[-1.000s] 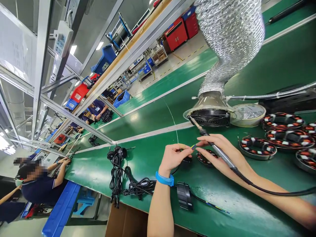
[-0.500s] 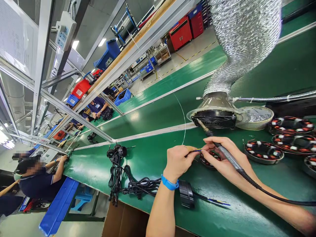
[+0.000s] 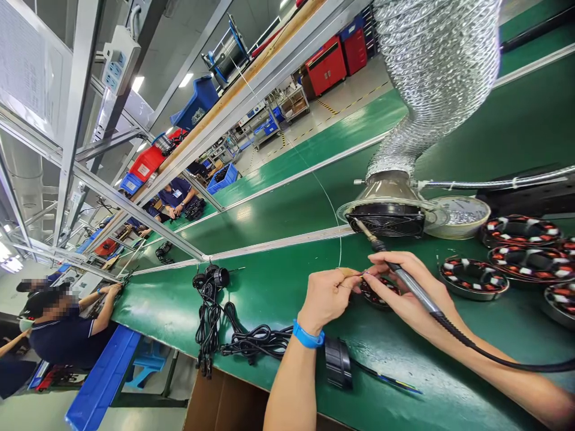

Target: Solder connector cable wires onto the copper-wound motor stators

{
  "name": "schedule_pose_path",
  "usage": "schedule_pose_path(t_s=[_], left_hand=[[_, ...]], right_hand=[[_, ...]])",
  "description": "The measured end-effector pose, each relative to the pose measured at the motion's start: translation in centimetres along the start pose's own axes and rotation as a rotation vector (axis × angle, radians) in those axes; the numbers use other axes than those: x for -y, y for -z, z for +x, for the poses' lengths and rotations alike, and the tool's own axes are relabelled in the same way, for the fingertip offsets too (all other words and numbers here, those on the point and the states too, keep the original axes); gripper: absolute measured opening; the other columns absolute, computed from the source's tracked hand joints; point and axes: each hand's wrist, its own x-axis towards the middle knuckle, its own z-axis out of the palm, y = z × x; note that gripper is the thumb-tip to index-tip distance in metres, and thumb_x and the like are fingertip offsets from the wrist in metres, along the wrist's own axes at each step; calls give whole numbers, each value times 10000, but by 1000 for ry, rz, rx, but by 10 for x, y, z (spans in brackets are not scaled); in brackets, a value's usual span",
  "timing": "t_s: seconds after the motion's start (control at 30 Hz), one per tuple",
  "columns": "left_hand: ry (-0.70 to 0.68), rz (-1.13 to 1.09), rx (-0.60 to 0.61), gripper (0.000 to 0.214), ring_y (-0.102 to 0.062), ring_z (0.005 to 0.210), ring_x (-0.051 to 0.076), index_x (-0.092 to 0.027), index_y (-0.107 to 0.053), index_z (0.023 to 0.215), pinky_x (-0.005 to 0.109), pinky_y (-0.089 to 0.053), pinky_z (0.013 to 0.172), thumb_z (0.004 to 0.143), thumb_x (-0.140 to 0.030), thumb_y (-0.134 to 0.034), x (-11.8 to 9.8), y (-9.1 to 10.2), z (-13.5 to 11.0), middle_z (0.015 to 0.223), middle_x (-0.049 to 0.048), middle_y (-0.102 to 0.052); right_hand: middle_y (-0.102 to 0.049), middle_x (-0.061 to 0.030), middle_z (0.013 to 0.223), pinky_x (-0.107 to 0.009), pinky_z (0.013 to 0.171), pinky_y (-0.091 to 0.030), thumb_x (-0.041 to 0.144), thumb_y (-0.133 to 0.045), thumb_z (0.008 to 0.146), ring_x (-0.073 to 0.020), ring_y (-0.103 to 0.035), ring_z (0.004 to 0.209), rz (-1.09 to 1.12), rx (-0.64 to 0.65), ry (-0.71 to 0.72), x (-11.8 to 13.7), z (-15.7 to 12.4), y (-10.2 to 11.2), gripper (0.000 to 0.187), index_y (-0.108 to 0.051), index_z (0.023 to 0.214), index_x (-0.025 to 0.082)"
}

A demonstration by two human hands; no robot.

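Observation:
My left hand [image 3: 324, 298], with a blue wristband, is closed in a pinch on thin wires, mostly hidden by its fingers. Its fingertips meet those of my right hand [image 3: 411, 296], whose thumb and finger pinch at the wire ends. A soldering iron [image 3: 421, 297] also lies in my right hand, its tip pointing up and away toward the fume hood's black grille. Beneath the fingers sits a stator [image 3: 377, 297] with copper windings, partly covered. A fine solder wire [image 3: 339, 239] hangs down behind my left hand. By my left wrist rests a black round cap [image 3: 338, 363] with coloured wires [image 3: 399, 384].
A fume hood [image 3: 386, 194] on a silver duct [image 3: 435, 60] stands ahead, beside a round dish [image 3: 467, 230]. Several wound stators [image 3: 474, 278] lie right. Black cables [image 3: 256, 342] lie left. Below the bench edge is a cardboard box [image 3: 229, 401]. Co-workers [image 3: 67, 329] sit far left.
My hands have come closer, fingertips now meeting over the stator; the blue and yellow wires seen between them before are now mostly hidden. The view has shifted slightly.

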Motion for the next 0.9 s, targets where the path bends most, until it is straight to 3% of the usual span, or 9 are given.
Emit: schedule_pose_path(t_s=[0.13, 0.27, 0.47, 0.67, 0.8, 0.9], left_hand=[[69, -19, 17, 278, -726, 770, 161, -163, -797, 1177, 258, -565, 806, 1073, -299, -579, -3, -1, -1, 819, 37, -787], [127, -57, 45, 234, -655, 706, 133, -157, -773, 1108, 236, -516, 765, 1062, -280, -580, -6, 3, -1, 723, -2, -714], [212, -192, 81, 201, -619, 664, 125, -159, -716, 1035, 245, -503, 750, 1035, -331, -612, -10, 4, 0, 678, -13, -697], [222, -402, 17, 404, -652, 671, 152, -150, -692, 978, 286, -522, 734, 946, -552, -720, -9, -1, 1, 660, 21, -691], [305, -556, -26, 569, -544, 571, 109, -129, -716, 923, 271, -454, 636, 809, -675, -826, -5, -2, 3, 612, -7, -616], [382, -602, -58, 590, -505, 590, 94, -120, -733, 854, 260, -409, 607, 719, -672, -890, -3, -3, 6, 648, 7, -624]], right_hand=[[-670, -31, 1023, -349, 836, -650, 385, -694, 950, -175, -730, 831, -29, -29, 11, 1, -1, -2, 255, -689, 1187, 290], [-695, -36, 1060, -397, 935, -649, 422, -721, 937, -196, -758, 896, -9, -7, 3, 0, 0, -1, 317, -680, 1225, 293], [-688, -46, 1074, -361, 875, -660, 585, -749, 915, -192, -772, 870, 38, -1, -84, 0, -1, 0, 422, -690, 1188, 269], [-677, -47, 1138, -330, 824, -675, 537, -787, 896, -178, -765, 863, 67, -51, -146, -4, -8, -3, 378, -699, 1152, 272], [-683, -43, 1087, -336, 761, -672, 520, -777, 908, -171, -742, 781, -14, -77, -63, 0, -10, -3, 338, -710, 1128, 273], [-697, -38, 1023, -356, 767, -657, 490, -727, 959, -188, -729, 785, -130, -93, 68, 7, -11, -2, 277, -711, 1147, 287]])
